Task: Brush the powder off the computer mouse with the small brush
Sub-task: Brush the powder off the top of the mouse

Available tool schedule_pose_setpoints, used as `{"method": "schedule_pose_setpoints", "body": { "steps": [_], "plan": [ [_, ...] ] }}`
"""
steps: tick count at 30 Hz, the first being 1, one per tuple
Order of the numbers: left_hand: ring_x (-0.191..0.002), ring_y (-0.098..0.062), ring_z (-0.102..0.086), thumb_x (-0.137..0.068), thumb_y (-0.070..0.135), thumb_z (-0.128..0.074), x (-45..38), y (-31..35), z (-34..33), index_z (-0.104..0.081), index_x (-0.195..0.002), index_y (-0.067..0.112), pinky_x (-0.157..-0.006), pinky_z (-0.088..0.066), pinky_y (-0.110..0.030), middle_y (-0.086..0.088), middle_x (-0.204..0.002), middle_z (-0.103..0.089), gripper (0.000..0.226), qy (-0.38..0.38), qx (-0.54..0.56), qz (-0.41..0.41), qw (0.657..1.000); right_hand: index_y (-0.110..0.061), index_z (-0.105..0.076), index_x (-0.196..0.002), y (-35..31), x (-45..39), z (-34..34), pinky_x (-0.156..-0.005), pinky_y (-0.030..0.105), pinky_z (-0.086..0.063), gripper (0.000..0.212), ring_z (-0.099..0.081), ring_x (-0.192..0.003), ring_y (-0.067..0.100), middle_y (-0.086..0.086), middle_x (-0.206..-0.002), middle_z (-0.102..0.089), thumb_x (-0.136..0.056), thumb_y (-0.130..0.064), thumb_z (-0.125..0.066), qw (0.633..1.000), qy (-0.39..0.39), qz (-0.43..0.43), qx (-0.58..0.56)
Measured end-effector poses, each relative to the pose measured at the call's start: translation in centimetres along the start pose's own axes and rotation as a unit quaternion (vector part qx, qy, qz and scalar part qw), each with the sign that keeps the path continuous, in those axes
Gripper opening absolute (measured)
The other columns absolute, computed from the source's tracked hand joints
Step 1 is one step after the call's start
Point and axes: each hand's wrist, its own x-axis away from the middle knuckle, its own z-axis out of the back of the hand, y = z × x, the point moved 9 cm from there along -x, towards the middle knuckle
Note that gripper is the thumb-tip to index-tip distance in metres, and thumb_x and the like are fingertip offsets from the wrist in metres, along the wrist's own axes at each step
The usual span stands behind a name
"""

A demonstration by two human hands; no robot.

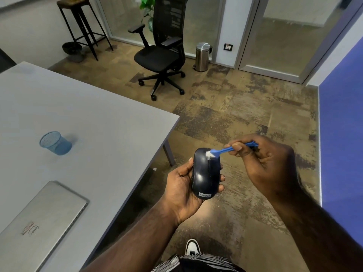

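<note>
Left hand cradled computer mouse in palm, fingers curled round sides, held over open floor just off table edge. Right hand pinched small brush; white bristles touched mouse's front near white powder. On table: closed laptop, blue mesh cup. Beyond: office chair, steel bin, stool, glass partitions.

I see the grey rectangular bench on the left. On it, the blue mesh cup sits behind the closed silver laptop. Right of the bench's corner, over the floor, my left hand holds the dark navy computer mouse. The small blue plastic brush, in my right hand, touches the mouse's far end. The black mesh office chair stands behind, the steel pedal bin to its right.
</note>
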Motion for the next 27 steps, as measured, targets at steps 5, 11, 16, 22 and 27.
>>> {"method": "schedule_pose_setpoints", "body": {
  "steps": [5, 11, 16, 22, 27],
  "plan": [
    [-0.089, -0.037, -0.063, -0.094, 0.040, -0.042, -0.1, 0.0, 0.5, -0.058, -0.129, 0.001, -0.076, -0.055, -0.045, -0.024, -0.113, -0.063, 0.056, 0.013, 0.027, -0.003, 1.000, -0.008, -0.075, -0.094, -0.3, 0.7, -0.1, -0.059, 0.035, -0.058, 0.019, -0.073, -0.074, 0.012, -0.002, -0.083, -0.074, -0.092, -0.023, -0.062, 1.000, -0.026, 0.003, -0.006],
    [-0.091, -0.040, -0.067, -0.086, 0.036, -0.052, 0.0, 0.1, 0.7, -0.062, -0.123, -0.002, -0.082, -0.057, -0.048, -0.027, -0.115, -0.064, 0.055, 0.005, 0.076, -0.003, 0.997, -0.008, -0.074, -0.094, -0.2, 0.8, 0.4, -0.062, 0.027, -0.058, 0.012, -0.072, -0.074, 0.005, -0.008, -0.083, -0.072, -0.092, -0.014, -0.064, 1.000, -0.008, 0.001, 0.004],
    [-0.098, -0.040, -0.066, -0.087, 0.036, -0.052, -0.1, 0.6, 0.3, -0.063, -0.123, -0.002, -0.087, -0.055, -0.051, -0.026, -0.119, -0.063, 0.054, -0.004, 0.090, -0.006, 0.996, -0.006, -0.074, -0.095, -0.6, 0.9, 0.2, -0.063, 0.028, -0.059, 0.017, -0.073, -0.076, 0.008, -0.005, -0.086, -0.073, -0.092, -0.018, -0.062, 1.000, -0.007, 0.010, 0.004],
    [-0.095, -0.039, -0.068, -0.090, 0.037, -0.048, -0.1, 1.1, 1.5, -0.062, -0.121, -0.006, -0.085, -0.056, -0.048, -0.025, -0.113, -0.066, 0.055, 0.006, 0.112, -0.022, 0.993, -0.005, -0.075, -0.089, -1.5, 2.9, -2.0, -0.066, 0.033, -0.059, 0.017, -0.074, -0.083, 0.008, -0.002, -0.087, -0.077, -0.089, -0.017, -0.063, 0.990, -0.105, 0.010, -0.089],
    [-0.102, -0.038, -0.065, -0.089, 0.038, -0.052, 0.0, 2.2, 2.5, -0.058, -0.128, -0.004, -0.091, -0.053, -0.048, -0.023, -0.118, -0.065, 0.058, 0.015, 0.102, -0.039, 0.994, -0.025, -0.078, -0.091, 0.2, 3.2, -3.0, -0.065, 0.023, -0.059, 0.013, -0.074, -0.071, 0.008, -0.010, -0.080, -0.077, -0.090, -0.021, -0.066, 0.970, -0.099, -0.088, -0.205]
  ]
}}
